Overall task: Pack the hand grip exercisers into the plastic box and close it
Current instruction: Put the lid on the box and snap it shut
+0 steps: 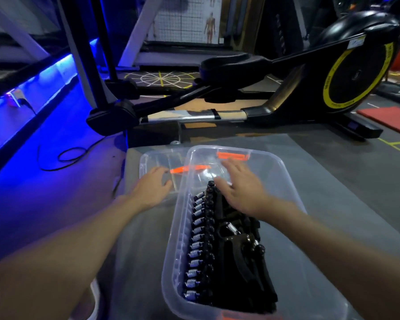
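A clear plastic box point(293, 204) with orange latches stands on a grey table. Inside it lie several black hand grip exercisers point(219, 250) in a row, their metal springs along the left side. One more lies loose on top of the row. My right hand point(240, 188) hovers flat over the far end of the row, fingers straight and spread, holding nothing. The clear lid point(155, 162) with an orange clip lies on the table just left of the box's far end. My left hand point(153, 185) rests on the lid with fingers extended.
The grey table point(356, 199) has bare surface right of the box. Behind it stands a black elliptical trainer point(286, 84) with a yellow-ringed flywheel. A black cable point(65, 158) loops on the blue-lit floor to the left. Red mats point(388, 118) lie at the right.
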Available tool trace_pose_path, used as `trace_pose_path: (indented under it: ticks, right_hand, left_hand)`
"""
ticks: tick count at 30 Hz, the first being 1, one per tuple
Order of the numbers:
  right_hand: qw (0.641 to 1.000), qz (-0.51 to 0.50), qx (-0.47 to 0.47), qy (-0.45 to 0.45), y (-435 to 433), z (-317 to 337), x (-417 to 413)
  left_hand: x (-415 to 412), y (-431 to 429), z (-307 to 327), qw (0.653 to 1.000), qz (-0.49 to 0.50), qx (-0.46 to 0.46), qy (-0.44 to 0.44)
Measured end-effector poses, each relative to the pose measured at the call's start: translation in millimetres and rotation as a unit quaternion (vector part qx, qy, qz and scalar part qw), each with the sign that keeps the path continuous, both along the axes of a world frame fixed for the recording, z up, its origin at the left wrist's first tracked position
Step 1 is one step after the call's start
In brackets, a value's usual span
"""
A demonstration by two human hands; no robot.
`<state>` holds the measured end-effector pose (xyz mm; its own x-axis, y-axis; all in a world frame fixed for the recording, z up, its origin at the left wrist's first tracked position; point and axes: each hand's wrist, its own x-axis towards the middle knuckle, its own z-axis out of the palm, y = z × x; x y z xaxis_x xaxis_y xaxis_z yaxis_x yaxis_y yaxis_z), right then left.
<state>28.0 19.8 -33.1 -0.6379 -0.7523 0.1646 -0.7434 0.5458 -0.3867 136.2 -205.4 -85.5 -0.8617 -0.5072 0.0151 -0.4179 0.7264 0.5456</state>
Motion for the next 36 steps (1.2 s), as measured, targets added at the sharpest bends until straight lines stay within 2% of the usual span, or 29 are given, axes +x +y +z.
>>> trace_pose_path:
  ticks: [3,6,9,14,16,22,26,31,34,36]
  right_hand:
    - [0.994,0.063,-0.002,-0.088,-64,-5,19]
    - [0.992,0.088,0.057,-0.072,-91,-25,26]
    - [0.991,0.09,0.055,-0.088,-92,-34,23]
    - [0.986,0.105,0.04,-0.12,-91,-36,21]
    - [0.985,0.109,0.038,-0.125,-92,-37,20]
    - [0.986,0.118,0.013,-0.12,-95,-44,17]
    - [0.987,0.115,0.024,-0.114,-92,-38,19]
    - [0.991,0.088,0.052,-0.088,-90,-32,24]
    - [0.991,0.096,0.07,-0.053,-78,-29,29]
    - [0.989,0.114,0.084,-0.043,-62,-26,33]
  left_hand:
    - [0,-28,-32,0.998,-0.02,-0.004,-0.068]
    - [2,-50,-65,0.996,-0.022,0.015,-0.081]
    - [1,-64,-87,0.996,-0.02,0.024,-0.079]
    - [-9,-78,-113,0.988,-0.018,-0.094,-0.12]
    - [-11,-78,-114,0.987,-0.02,-0.114,-0.112]
    - [8,-79,-117,0.979,-0.089,-0.175,-0.051]
    - [10,-66,-80,0.976,-0.088,-0.198,0.02]
    - [14,-47,-24,0.986,0.037,-0.102,0.128]
    - [29,-38,8,0.97,0.135,-0.042,0.198]
    - [38,-27,28,0.963,0.16,-0.04,0.211]
